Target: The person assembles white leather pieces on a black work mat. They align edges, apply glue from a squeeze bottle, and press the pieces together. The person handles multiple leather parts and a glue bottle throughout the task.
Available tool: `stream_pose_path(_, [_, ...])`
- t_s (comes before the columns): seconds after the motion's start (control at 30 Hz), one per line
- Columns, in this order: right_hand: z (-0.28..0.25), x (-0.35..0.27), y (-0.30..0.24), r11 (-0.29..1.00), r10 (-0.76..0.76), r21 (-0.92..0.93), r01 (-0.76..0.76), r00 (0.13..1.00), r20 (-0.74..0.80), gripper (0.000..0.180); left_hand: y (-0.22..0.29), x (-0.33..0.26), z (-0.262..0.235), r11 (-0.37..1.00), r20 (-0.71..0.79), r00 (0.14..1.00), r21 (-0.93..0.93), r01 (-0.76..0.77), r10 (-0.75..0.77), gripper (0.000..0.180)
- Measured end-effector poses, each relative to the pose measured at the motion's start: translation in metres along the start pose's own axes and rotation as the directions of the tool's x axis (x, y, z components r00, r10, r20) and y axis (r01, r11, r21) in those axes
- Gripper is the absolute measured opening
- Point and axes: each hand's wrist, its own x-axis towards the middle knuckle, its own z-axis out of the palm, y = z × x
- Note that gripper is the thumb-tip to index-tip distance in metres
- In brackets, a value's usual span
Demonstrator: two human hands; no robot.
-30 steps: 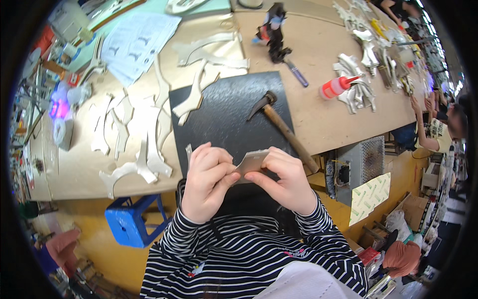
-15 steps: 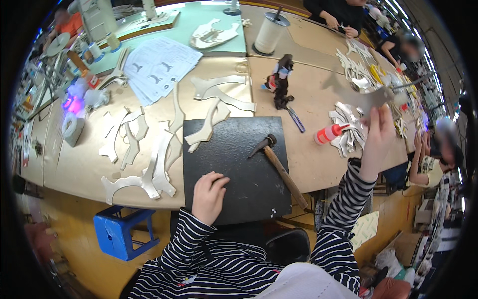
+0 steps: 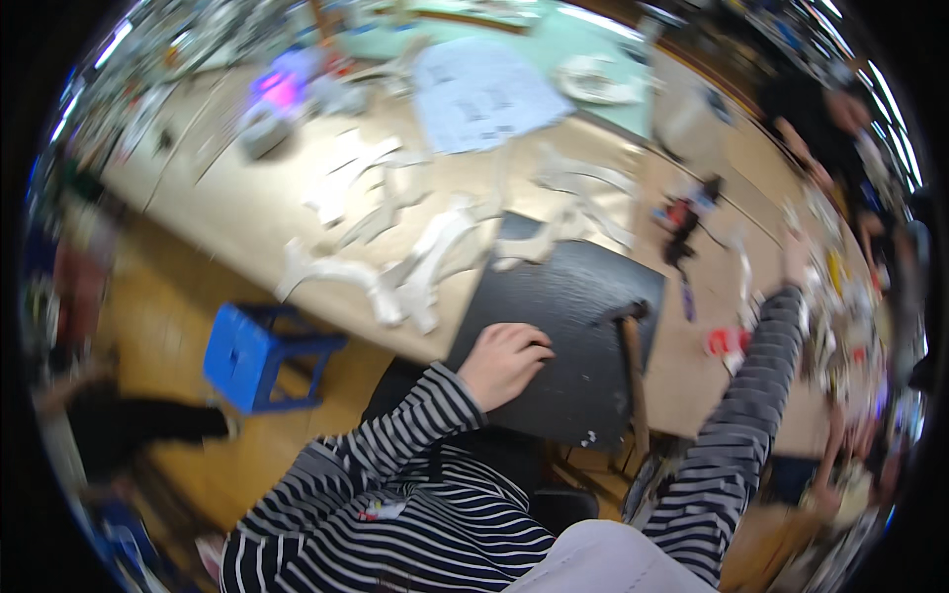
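Note:
My left hand rests on the near left part of the black mat, holding nothing, its fingers loosely bent. A wooden-handled hammer lies along the mat's right side, its dark head toward the far side. My right arm is stretched far to the right. My right hand is blurred, over or beside a heap of cream cut pieces; its fingers cannot be made out. A pale curved strip shows left of it; whether I hold it cannot be told. Nearer me is a red bottle.
Several cream curved flat pieces spread over the table left of the mat. Printed paper sheets lie behind them. A dark brown bundle lies beyond the hammer. A blue stool stands on the floor at left. Other people sit at far right.
The view has turned and blurred. My right hand, which held a flat curved piece up, has reached farther away to the right. My left hand stays on the mat.

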Motion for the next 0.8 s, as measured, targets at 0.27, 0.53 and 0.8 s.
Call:
stream_pose_path(0.27, [-0.119,-0.181,-0.216,0.830,-0.558,0.020,0.558,0.830,-0.009,0.037,-0.006,-0.008,-0.011,0.972,-0.254,0.965,-0.237,0.000,-0.062,0.025])
stream_pose_path(0.53, [-0.116,-0.254,-0.279,0.670,-0.721,-0.124,0.732,0.682,0.123,0.036,-0.093,-0.062,-0.119,0.818,-0.739,0.583,0.076,0.571,-0.338,0.029])
stream_pose_path(0.8, [-0.095,-0.260,-0.284,0.760,-0.650,0.060,0.647,0.757,0.073,0.036,-0.144,-0.094,-0.148,0.862,-0.237,0.924,0.348,0.368,-0.299,0.047])
